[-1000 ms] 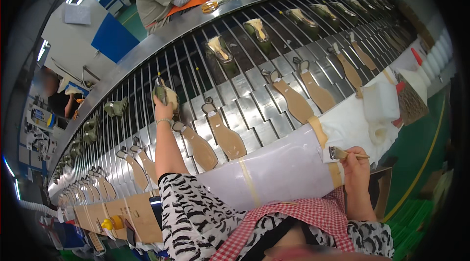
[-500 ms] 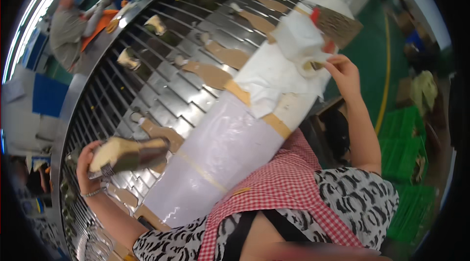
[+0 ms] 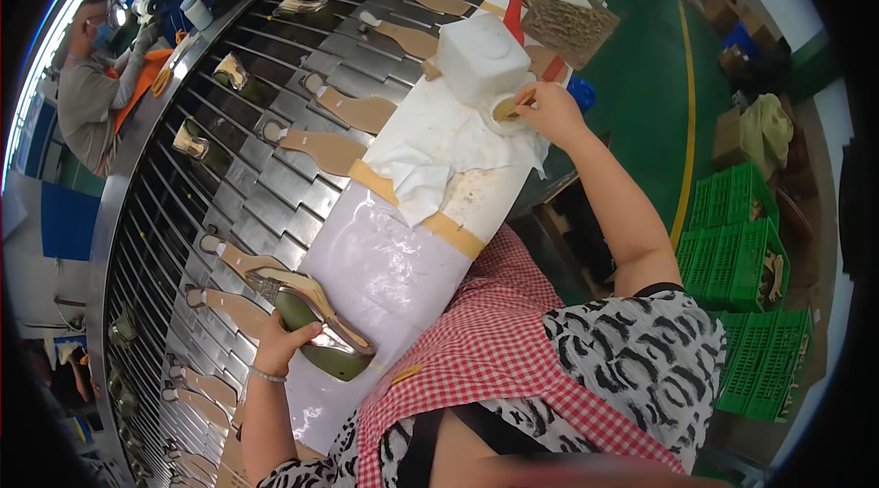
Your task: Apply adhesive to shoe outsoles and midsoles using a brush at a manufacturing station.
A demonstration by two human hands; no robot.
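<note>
My left hand (image 3: 277, 346) is closed around a green shoe last (image 3: 334, 362), thumb on its side. A beige sole piece and a shiny strap sit on the last, which is held tilted over the near end of the plastic-covered board (image 3: 380, 254). Farther right, my right hand (image 3: 552, 113) pinches at the mouth of a small whitish cup (image 3: 501, 122) with yellowish contents. What is between those fingertips is too small to make out. Beside the cup stands a white plastic container (image 3: 481, 53). A crumpled white cloth (image 3: 426, 181) lies on the board.
Tan shoe soles (image 3: 320, 149) lie in a row along the metal slat conveyor (image 3: 247, 204); green lasts (image 3: 233, 76) stand on its far side. A person (image 3: 92, 94) works across it. Green crates (image 3: 732, 259) are stacked at right. A rough brown block (image 3: 568, 30) lies beyond the cup.
My left hand has brought the last rightward and nearer, turning it so its green side shows. My right hand has moved from lifting a pale sheet or cloth edge down to the cup.
</note>
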